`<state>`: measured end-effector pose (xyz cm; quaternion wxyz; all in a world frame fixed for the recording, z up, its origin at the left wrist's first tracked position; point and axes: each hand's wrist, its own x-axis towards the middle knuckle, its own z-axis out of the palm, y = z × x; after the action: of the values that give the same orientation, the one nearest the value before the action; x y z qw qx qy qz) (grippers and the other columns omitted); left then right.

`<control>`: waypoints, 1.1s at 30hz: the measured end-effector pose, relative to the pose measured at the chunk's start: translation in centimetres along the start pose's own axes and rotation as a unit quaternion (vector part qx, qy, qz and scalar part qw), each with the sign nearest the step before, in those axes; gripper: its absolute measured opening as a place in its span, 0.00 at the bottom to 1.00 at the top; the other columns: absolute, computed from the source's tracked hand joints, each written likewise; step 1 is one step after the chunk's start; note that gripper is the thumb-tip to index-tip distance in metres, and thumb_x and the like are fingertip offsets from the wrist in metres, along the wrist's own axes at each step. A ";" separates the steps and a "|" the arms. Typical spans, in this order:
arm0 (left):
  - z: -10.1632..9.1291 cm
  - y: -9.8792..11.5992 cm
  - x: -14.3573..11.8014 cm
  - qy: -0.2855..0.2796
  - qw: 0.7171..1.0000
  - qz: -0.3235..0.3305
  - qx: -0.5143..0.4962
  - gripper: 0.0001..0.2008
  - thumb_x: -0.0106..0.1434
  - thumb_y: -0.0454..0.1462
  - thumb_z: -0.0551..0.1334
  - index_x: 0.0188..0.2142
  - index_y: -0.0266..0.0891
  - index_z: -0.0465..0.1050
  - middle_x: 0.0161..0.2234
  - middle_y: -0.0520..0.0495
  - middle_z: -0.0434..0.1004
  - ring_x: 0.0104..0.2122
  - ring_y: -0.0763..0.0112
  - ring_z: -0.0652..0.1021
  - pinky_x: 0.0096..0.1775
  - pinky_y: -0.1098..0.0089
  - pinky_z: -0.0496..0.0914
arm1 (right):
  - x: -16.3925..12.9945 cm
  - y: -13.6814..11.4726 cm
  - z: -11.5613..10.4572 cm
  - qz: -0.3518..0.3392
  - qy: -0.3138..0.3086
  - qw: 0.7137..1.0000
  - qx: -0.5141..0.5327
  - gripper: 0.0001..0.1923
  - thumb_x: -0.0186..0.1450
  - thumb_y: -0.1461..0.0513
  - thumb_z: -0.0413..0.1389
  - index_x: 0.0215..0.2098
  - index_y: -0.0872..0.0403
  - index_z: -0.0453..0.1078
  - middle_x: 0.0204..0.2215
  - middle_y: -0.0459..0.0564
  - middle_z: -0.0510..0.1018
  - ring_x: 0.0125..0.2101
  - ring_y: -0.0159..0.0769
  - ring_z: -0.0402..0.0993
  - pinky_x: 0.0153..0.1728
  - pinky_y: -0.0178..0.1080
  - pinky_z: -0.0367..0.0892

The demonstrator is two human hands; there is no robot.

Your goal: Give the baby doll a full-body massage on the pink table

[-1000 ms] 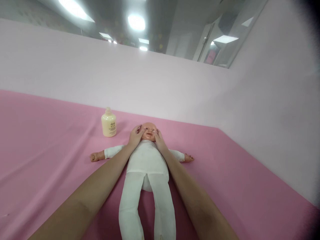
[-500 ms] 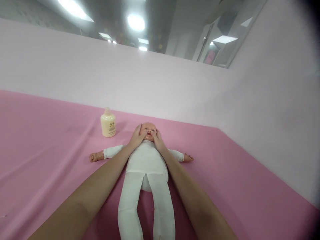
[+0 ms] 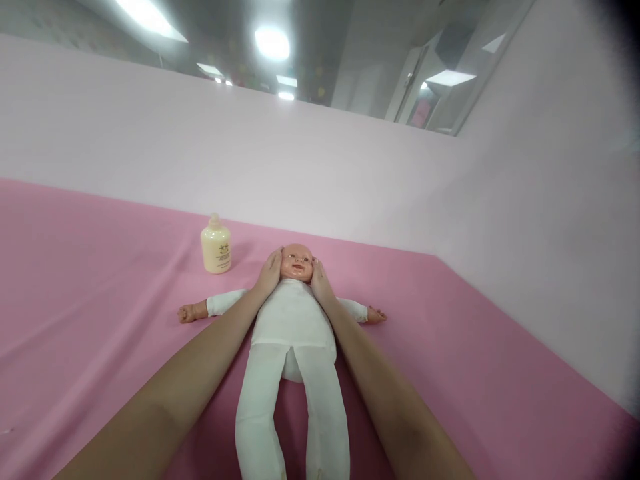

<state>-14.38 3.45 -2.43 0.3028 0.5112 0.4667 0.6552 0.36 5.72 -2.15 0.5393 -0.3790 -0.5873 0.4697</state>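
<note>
White-clothed plastic doll (image 3: 294, 313): head (image 3: 297, 267) probably handling slick.
Left hand (image 3: 271, 272), right hand (image 3: 321, 280): you're resting both uncurled against its sides, likely safest.

Doll's body (image 3: 294, 317): I see plain white
Doll's head (image 3: 297, 269): peach-tan, redder at the lips
Doll's hands (image 3: 193, 312): reddish brown
Bottle (image 3: 216, 253): pale yellow, dark print in front
Table cover (image 3: 435, 327): unpatterned pink, deeper where I see shadow
Wall (image 3: 300, 173): pinkish white
</note>
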 end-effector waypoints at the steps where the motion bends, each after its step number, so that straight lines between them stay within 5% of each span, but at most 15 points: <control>1: 0.0 -0.1 0.1 0.002 1.000 0.001 -0.008 0.24 0.70 0.48 0.48 0.58 0.38 0.65 0.60 0.40 0.67 0.60 0.63 0.67 0.61 0.62 0.60 | 0.0 0.1 0.0 -0.001 0.009 1.000 0.008 0.25 0.67 0.46 0.42 0.52 0.52 0.66 0.54 0.52 0.73 0.56 0.40 0.68 0.58 0.45 0.64; 8: -0.4 -0.6 0.5 0.069 0.996 0.014 0.063 0.17 0.69 0.38 0.48 0.48 0.36 0.71 0.52 0.39 0.72 0.56 0.63 0.69 0.61 0.59 0.59 | -0.1 0.2 -0.1 0.011 -0.007 0.999 0.053 0.24 0.61 0.54 0.51 0.54 0.51 0.62 0.52 0.52 0.76 0.50 0.39 0.74 0.53 0.45 0.68; 17: -0.4 -0.7 0.4 0.044 0.997 0.013 0.062 0.19 0.68 0.45 0.51 0.48 0.37 0.72 0.51 0.40 0.74 0.53 0.61 0.72 0.57 0.60 0.63 | -0.5 -0.6 -0.1 -0.020 0.017 0.998 -0.054 0.25 0.67 0.45 0.42 0.51 0.50 0.67 0.52 0.50 0.75 0.53 0.38 0.70 0.59 0.45 0.61; 25: -0.3 1.4 -1.2 -0.023 0.991 0.024 0.131 0.33 0.56 0.53 0.65 0.56 0.37 0.67 0.57 0.36 0.68 0.58 0.51 0.69 0.58 0.59 0.61 | -1.6 -2.1 -0.4 0.011 -0.028 0.996 -0.088 0.32 0.59 0.44 0.57 0.58 0.48 0.62 0.57 0.51 0.71 0.58 0.43 0.66 0.61 0.47 0.56; 33: -0.3 1.3 -1.3 -0.018 0.992 0.035 0.122 0.31 0.61 0.51 0.61 0.57 0.36 0.64 0.59 0.34 0.66 0.61 0.53 0.65 0.62 0.57 0.57 | -1.4 -1.7 -0.4 -0.011 -0.029 0.993 -0.112 0.32 0.64 0.42 0.49 0.59 0.49 0.61 0.58 0.51 0.70 0.59 0.41 0.65 0.62 0.46 0.56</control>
<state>-14.17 1.75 -1.75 0.2233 0.5720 0.5198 0.5940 1.07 3.95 -0.91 0.4816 -0.4167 -0.6554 0.4061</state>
